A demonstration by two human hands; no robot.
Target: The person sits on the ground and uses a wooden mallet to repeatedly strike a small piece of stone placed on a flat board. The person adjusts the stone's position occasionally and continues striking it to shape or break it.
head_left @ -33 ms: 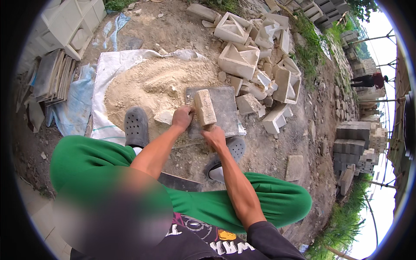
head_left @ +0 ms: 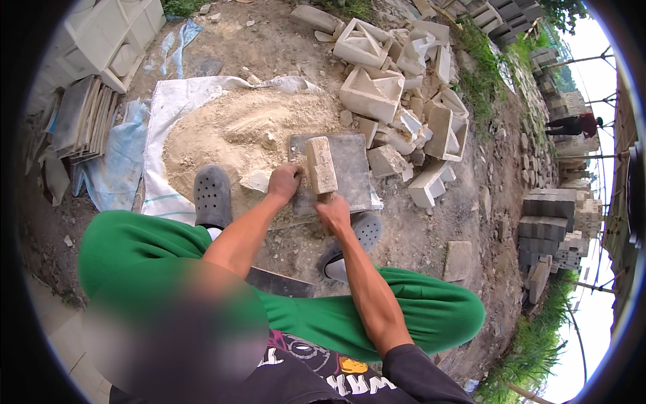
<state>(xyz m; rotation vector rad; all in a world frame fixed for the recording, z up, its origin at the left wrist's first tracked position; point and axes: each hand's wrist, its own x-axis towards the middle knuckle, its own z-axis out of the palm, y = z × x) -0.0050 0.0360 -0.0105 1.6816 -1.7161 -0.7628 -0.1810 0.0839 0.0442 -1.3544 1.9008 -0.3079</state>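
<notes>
My right hand point(head_left: 333, 213) is wrapped round the short handle of a mallet whose blocky, dust-covered head point(head_left: 321, 165) is over a dark flat slab point(head_left: 348, 168). Just left of that head, my left hand point(head_left: 285, 182) is closed at the slab's left edge, fingers curled; whatever it grips is hidden. Pale crushed rubble point(head_left: 229, 135) is heaped on a white woven sheet point(head_left: 161, 111) beyond my left hand. A broken pale chunk point(head_left: 255, 180) lies beside that hand.
Broken pale hollow blocks point(head_left: 371, 93) are piled to the right of the sheet. My grey clogs point(head_left: 212, 195) flank the work. Thin boards point(head_left: 84, 118) and blue plastic point(head_left: 118, 175) lie at left. Grey blocks point(head_left: 545, 215) are stacked far right, where a person point(head_left: 575, 126) stands.
The mallet head has shifted very slightly to the right. Both hands keep nearly the same place.
</notes>
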